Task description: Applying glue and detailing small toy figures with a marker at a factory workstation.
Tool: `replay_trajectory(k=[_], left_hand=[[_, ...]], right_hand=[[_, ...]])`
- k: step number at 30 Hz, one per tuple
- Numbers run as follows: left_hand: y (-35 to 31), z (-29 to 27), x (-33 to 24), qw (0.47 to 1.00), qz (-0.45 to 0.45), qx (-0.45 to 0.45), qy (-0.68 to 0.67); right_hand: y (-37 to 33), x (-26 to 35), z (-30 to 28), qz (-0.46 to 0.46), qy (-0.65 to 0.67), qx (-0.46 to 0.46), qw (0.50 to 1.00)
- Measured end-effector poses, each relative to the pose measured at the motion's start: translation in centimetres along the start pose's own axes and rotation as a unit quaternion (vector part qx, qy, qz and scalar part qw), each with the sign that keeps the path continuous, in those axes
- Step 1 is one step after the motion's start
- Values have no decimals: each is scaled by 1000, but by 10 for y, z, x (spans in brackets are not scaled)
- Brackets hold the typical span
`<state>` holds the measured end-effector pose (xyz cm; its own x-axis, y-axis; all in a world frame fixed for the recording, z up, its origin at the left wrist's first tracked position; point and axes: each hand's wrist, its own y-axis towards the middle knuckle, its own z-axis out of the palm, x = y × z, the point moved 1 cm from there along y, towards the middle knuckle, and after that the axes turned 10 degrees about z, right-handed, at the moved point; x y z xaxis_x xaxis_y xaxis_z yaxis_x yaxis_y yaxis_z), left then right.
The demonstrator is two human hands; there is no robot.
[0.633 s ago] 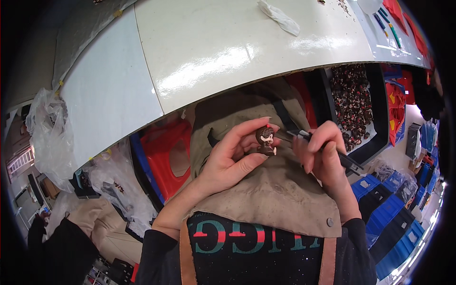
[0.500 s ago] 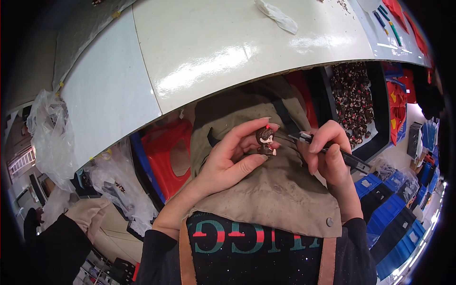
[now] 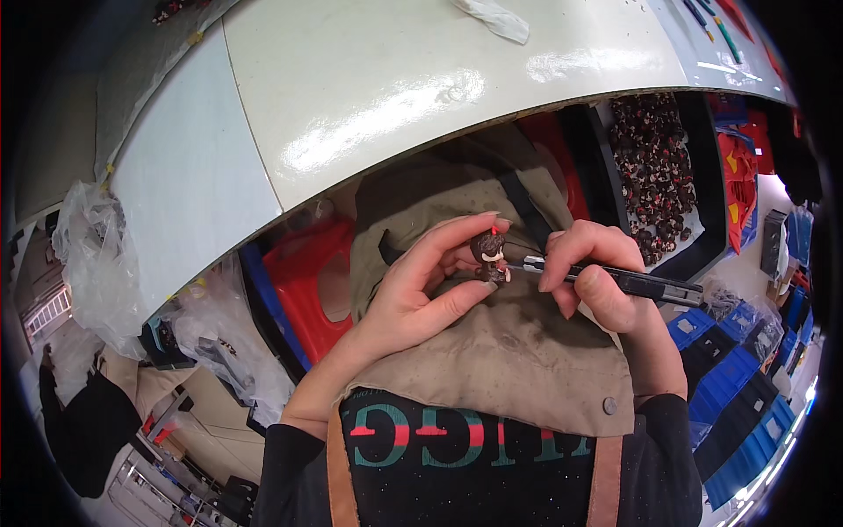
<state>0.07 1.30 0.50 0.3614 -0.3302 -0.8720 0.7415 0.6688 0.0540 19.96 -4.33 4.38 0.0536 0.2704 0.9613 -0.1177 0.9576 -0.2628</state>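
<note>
Between the thumb and fingers of my left hand is a small toy figurine with dark brown hair, a pale face and a red tip on top. My right hand grips a black utility knife, its metal end directed left at the figurine's front. The blade's tip is at or very close to the figurine; whether it touches I cannot tell. Both hands are above the brown apron over my lap.
Ahead stands a white table with a crumpled white glove-like cloth. A black tray of similar small figurines is at the right. Beside my left arm is a red stool; blue bins stand at right.
My right hand has turned the knife and brought its tip left to the figurine. The left hand has turned the figurine slightly. The whole view has shifted a little.
</note>
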Motion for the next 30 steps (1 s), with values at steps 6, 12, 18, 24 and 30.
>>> replay_trajectory(k=[6, 12, 18, 24, 30], left_hand=[[1, -1, -1, 1000, -9, 9, 20], [0, -2, -6, 999, -27, 0, 29], [2, -3, -6, 999, -24, 15, 46], [-1, -4, -7, 997, -41, 24, 55], [0, -3, -9, 992, -118, 16, -37]], right_hand=[[1, 3, 2, 0, -21, 12, 1000], [5, 8, 3, 15, -63, 19, 998], [8, 5, 0, -43, -106, 37, 993], [11, 11, -3, -99, -181, 98, 974], [7, 20, -1, -169, -287, 71, 940]])
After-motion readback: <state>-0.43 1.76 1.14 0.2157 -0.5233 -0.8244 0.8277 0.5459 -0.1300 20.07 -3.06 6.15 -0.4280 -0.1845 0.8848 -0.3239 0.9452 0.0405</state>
